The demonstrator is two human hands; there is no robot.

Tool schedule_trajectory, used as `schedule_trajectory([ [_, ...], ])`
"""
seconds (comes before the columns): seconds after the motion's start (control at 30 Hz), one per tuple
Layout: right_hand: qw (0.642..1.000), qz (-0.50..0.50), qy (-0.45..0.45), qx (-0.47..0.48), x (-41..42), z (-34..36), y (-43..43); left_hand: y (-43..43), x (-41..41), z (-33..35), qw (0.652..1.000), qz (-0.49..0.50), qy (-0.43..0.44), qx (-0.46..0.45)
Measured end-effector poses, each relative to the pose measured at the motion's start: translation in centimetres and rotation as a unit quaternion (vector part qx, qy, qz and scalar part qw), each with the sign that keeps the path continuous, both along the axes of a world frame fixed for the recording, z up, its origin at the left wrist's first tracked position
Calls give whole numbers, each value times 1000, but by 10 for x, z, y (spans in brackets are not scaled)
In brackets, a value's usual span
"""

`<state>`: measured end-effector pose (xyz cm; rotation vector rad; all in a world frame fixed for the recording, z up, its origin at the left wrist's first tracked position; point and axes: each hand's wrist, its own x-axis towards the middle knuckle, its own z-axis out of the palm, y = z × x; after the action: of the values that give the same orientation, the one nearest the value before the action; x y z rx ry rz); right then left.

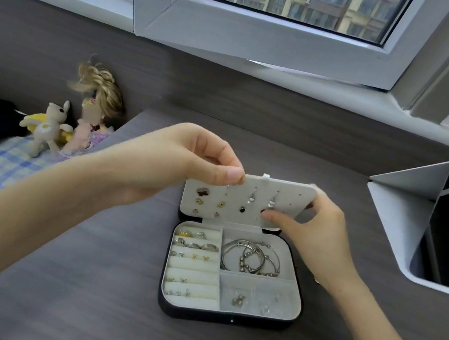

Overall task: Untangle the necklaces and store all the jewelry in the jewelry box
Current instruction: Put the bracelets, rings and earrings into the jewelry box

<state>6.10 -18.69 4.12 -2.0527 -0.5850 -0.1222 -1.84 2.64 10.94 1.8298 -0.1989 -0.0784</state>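
One open jewelry box (227,318) sits on the desk (78,279), its earring panel (241,202) raised upright. Left hand (182,162) pinches the panel's top left corner; right hand (318,228) grips its right edge, thumb on front. Bangles (250,256) lie in the rear right compartment, rings (195,244) in the left rolls

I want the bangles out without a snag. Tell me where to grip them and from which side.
I would pinch the bangles where their rims overlap near the compartment's middle, coming straight down from above. They lie flat in a walled compartment of the jewelry box, so no side is open, and the earring panel stands at the back.
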Motion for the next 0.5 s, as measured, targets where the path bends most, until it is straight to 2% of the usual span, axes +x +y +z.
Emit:
schedule_trajectory([
  [0.13, 998, 32, -22, 39, 4, -10, -5, 18, 13, 11, 999, -37, 39, -9],
  [0.2, 996, 33, -81, 37, 6, -17, -5, 23, 26, 10, 998, -43, 51, -7],
  [0.33, 968, 71, -240, 33, 9, -29, -10, 22, 57, -7, 990, -67, 103, 70],
  [0.5, 950, 68, -303, 33, 10, -36, -11, 1, 86, -35, 969, -156, 138, 135],
])
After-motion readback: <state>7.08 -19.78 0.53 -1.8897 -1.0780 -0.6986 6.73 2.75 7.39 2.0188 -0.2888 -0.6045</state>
